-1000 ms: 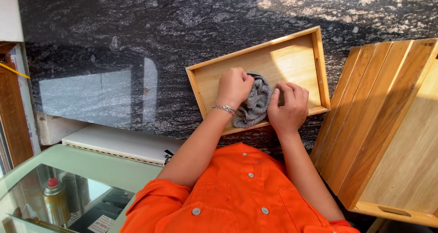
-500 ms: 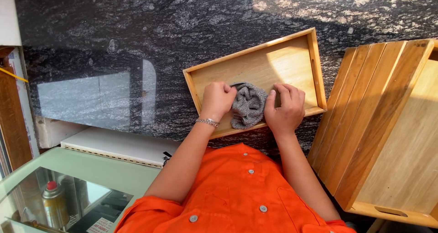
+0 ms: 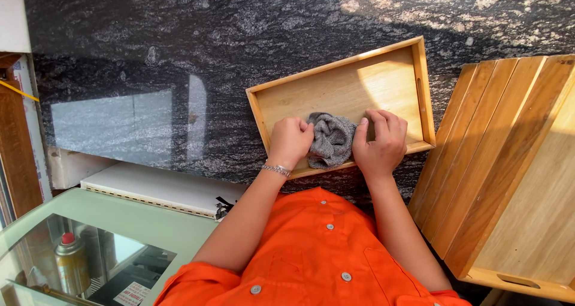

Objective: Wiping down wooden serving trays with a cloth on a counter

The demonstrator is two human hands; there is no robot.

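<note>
A shallow wooden tray (image 3: 413,60) lies on a dark speckled stone counter (image 3: 209,48). Inside it, near the front wall, sits a crumpled grey knitted cloth (image 3: 331,139). My left hand (image 3: 290,140) is fisted on the cloth's left edge, with a metal bracelet on that wrist. On the cloth's right edge my right hand (image 3: 379,144) grips it with bent fingers. Both hands rest low in the tray, with the cloth bunched between them.
A large wooden slatted crate (image 3: 515,180) stands at the right, close to the tray. At lower left a glass-topped green surface (image 3: 90,246) shows a spray can (image 3: 72,264) beneath. A white panel (image 3: 162,189) lies below the counter edge. My orange shirt fills the bottom centre.
My left hand has slid left and toward the tray's front wall, off the top of the cloth to its left edge. The cloth is now more bunched between the hands.
</note>
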